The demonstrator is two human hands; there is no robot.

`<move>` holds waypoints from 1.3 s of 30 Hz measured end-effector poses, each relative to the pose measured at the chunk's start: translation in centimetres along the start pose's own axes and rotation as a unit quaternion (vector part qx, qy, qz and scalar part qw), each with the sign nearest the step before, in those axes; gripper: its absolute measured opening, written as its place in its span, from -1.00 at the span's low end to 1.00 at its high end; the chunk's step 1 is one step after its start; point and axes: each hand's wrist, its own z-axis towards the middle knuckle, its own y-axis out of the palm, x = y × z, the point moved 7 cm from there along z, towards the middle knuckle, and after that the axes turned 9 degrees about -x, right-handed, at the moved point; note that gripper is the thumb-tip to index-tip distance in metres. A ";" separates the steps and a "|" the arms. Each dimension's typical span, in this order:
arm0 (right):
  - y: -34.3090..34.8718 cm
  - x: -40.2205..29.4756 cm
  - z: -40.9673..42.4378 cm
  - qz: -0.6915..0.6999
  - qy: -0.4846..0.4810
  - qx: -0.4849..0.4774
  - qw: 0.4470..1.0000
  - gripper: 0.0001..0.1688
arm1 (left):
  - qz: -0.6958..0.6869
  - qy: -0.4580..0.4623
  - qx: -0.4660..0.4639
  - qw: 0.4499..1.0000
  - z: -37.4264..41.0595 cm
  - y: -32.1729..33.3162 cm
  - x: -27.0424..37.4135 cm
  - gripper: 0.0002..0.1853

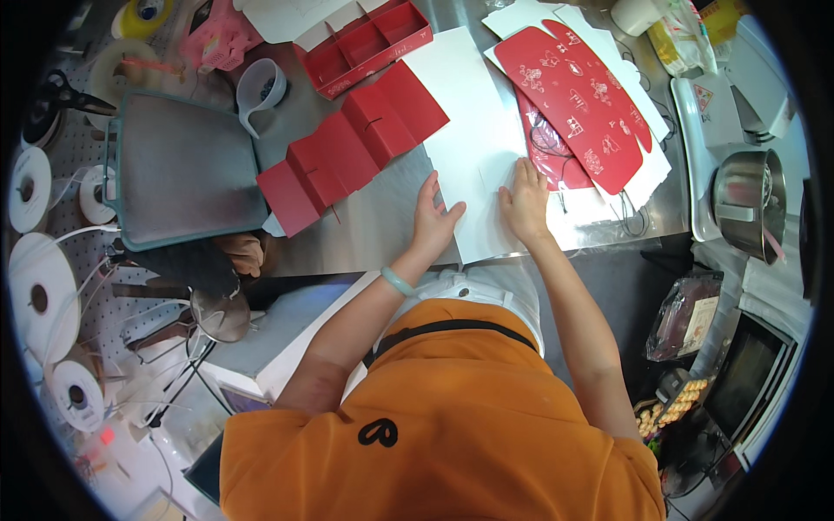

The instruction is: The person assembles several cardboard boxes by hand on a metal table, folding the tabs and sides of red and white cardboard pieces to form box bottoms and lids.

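A long white cardboard sheet (466, 98) lies in front of me on the steel table (384, 221). My right hand (526, 200) rests on its right side with the fingers flat and together. At the sheet's left edge is my left hand (438, 218), fingers apart and holding nothing; whether it touches the edge is not clear. A folded red card divider strip (332, 153) lies left of the sheet, its upper end close to it. To the right, flat red printed cards (580, 104) lie over white sheets and a clear-wrapped red packet (554, 153).
A red box with compartments (365, 52) stands at the back beside a white measuring cup (260, 88). At left are a grey-green tray (189, 169), black scissors (75, 94) and ribbon spools (42, 296). A steel bowl (749, 202) sits at right.
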 end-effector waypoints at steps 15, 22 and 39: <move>-11.8 -0.6 -2.4 0.279 0.096 -0.048 0.954 -0.47 | -0.155 -0.087 -0.138 0.974 0.0 -0.1 1.2 -0.57; -22.7 5.0 -12.6 0.254 0.144 -0.050 0.955 -0.46 | 0.209 0.200 -0.217 0.932 -0.5 7.4 6.8 -0.55; -25.8 17.1 -36.6 0.436 0.348 0.120 0.821 -0.48 | 0.487 0.272 -0.327 0.763 -0.9 25.6 6.6 -0.35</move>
